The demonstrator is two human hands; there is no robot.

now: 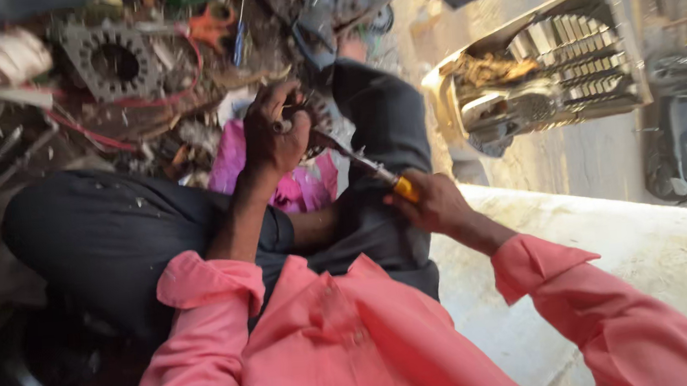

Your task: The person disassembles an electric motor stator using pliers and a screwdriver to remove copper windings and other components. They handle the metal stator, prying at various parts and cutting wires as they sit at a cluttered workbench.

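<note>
The left hand (275, 137) clenches a small metal part (283, 127) (details blurred) while the right hand (434, 202) grips a screwdriver (362, 165), tip at the part. It looks like mid-prying or screw-turning; the next move needs steady pressure.

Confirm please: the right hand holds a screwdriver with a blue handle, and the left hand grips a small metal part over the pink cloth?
Not quite. In the head view the screwdriver in the right hand has a yellow-orange handle, not blue. The left hand does grip a small metal part over the pink cloth.
</note>
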